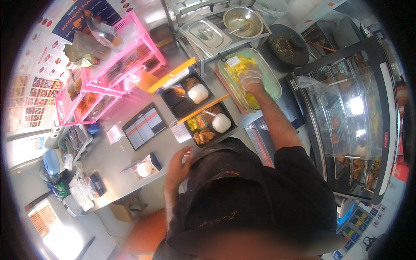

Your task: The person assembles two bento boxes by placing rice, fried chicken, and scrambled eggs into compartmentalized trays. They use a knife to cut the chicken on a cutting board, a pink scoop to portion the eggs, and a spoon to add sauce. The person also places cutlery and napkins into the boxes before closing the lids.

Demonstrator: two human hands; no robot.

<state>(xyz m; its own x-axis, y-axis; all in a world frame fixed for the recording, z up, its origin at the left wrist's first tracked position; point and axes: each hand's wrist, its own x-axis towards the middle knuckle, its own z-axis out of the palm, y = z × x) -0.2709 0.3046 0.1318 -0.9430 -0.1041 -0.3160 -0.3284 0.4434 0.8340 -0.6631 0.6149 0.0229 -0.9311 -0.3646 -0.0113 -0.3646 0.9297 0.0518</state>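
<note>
My right hand [252,81], in a clear plastic glove, reaches into a pale green tub [272,86] of yellow chopped food [236,71]. Its fingers look closed around some of that food, their tips partly buried. My bare left hand [177,167] is at the counter's near edge, fingers apart, with nothing visible in it. Close to it lies a black meal box [234,126] with a white rice mound [221,123], fried pieces [204,137] and yellow-green food. Behind that is a second black meal box [175,104], also with rice and brown food; one compartment looks bare. Both have orange-edged lids or sleeves raised.
A tablet-like panel [144,126] and a small box with a white ball [144,169] lie on the steel counter [99,160]. Pink racks [117,78] stand at the left. Behind the tub are a steel lidded pan [206,34] and bowl [242,21]. A glass display case [346,112] fills the right.
</note>
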